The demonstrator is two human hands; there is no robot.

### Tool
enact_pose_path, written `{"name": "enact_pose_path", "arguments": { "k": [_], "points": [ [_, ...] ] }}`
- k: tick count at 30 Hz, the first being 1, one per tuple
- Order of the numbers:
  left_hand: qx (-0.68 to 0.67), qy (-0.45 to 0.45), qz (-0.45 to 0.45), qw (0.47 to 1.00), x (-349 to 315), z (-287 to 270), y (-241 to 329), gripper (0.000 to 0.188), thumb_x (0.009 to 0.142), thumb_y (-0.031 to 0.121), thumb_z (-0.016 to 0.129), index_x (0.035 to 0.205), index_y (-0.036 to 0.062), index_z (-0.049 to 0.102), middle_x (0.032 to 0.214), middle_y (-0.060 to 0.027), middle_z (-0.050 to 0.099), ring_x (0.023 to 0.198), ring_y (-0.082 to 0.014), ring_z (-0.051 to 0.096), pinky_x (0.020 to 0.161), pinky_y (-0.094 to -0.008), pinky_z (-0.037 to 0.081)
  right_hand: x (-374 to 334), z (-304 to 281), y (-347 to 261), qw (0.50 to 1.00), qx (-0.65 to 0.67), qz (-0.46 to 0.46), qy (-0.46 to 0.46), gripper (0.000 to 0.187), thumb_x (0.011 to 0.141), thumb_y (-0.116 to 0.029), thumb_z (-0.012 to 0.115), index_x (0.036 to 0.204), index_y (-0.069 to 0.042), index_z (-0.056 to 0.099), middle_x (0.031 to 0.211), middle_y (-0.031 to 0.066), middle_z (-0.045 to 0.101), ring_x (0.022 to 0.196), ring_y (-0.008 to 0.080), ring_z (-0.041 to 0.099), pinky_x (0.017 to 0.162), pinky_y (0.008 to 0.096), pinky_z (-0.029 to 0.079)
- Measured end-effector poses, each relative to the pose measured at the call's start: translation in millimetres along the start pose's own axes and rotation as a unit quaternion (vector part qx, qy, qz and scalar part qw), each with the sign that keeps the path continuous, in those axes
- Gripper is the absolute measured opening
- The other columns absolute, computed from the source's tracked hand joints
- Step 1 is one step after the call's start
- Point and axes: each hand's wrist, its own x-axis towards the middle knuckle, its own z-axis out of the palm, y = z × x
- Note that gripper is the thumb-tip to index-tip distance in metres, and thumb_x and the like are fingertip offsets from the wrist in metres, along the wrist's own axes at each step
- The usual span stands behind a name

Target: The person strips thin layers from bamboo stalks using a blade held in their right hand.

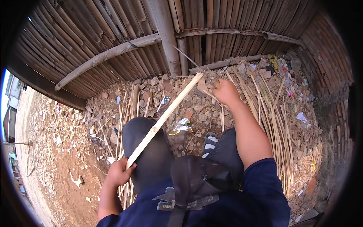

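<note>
While the left hand (119,173) pinches a pale strip's (155,129) lower end in its fingers, the strip slants up across the left knee (135,134), upper end over rubble ground (202,108). Right hand (228,93): fingers curled, can't tell what's gripped. Strip pile (274,128) toward ground's right edge.

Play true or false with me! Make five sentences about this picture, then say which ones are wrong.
1. The left hand holds the lower end of a pale strip. True.
2. That strip leans up toward the left. False: it leans up toward the right.
3. Long loose strips lie right of the right forearm. True.
4. The wall at far right is glass. False: it is brick.
5. The right hand is spread flat. False: its fingers are curled.
</note>
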Motion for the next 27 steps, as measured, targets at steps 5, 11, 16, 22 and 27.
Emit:
{"name": "enact_pose_path", "arguments": {
  "k": [5, 11, 16, 22, 27],
  "points": [
    [-0.022, -0.018, -0.001, 1.0, 5, 3, -8, 0.03, 0.091, 0.028, 0.07, 0.086, -0.0007, 0.062, 0.074, -0.0201, 0.062, 0.07, -0.033, 0.061, 0.069, -0.0433, 0.048, -12, -29, -19, 0.999, 0.03, 0.01, 0.027, 0.035, 0.077, -0.021, 0.069, 0.107, -0.004, 0.07, 0.094, 0.0222, 0.072, 0.093, 0.0397, 0.069, 0.084, 0.0456, 0.054],
    [-0.067, -0.001, 0.036, 0.997, 8, 11, -17, 0.03, 0.091, 0.027, 0.071, 0.082, 0.0005, 0.061, 0.069, -0.0178, 0.063, 0.064, -0.0309, 0.061, 0.063, -0.0412, 0.048, -11, -31, 0, 0.985, 0.158, 0.062, 0.008, 0.036, 0.081, -0.022, 0.073, 0.108, 0.0, 0.069, 0.09, 0.0186, 0.073, 0.083, 0.0322, 0.071, 0.078, 0.0425, 0.054],
    [-0.065, -0.004, 0.036, 0.997, 10, 10, -12, 0.028, 0.091, 0.026, 0.071, 0.082, 0.0008, 0.062, 0.069, -0.0175, 0.063, 0.064, -0.0307, 0.061, 0.063, -0.041, 0.048, -32, -48, -30, 0.985, 0.151, -0.046, 0.067, 0.037, 0.082, -0.023, 0.075, 0.111, 0.0, 0.069, 0.088, 0.0193, 0.072, 0.08, 0.032, 0.071, 0.075, 0.0401, 0.053],
    [-0.03, 0.049, 0.054, 0.997, 2, 15, -12, 0.026, 0.089, 0.024, 0.07, 0.082, 0.0003, 0.061, 0.069, -0.0205, 0.063, 0.065, -0.039, 0.063, 0.063, -0.0444, 0.049, -53, -41, -54, 0.974, 0.004, -0.205, -0.096, 0.027, 0.071, -0.02, 0.071, 0.094, -0.008, 0.065, 0.082, 0.0189, 0.068, 0.084, 0.0403, 0.067, 0.075, 0.0509, 0.052],
    [0.078, 0.133, 0.055, 0.987, -6, 32, -5, 0.029, 0.085, 0.024, 0.071, 0.081, 0.0017, 0.053, 0.069, -0.0248, 0.063, 0.067, -0.0471, 0.063, 0.062, -0.0528, 0.05, -64, -8, -62, 0.95, -0.058, -0.263, -0.159, 0.024, 0.069, -0.018, 0.071, 0.09, -0.008, 0.064, 0.078, 0.018, 0.067, 0.081, 0.0408, 0.066, 0.072, 0.0523, 0.052]
  ]
}}
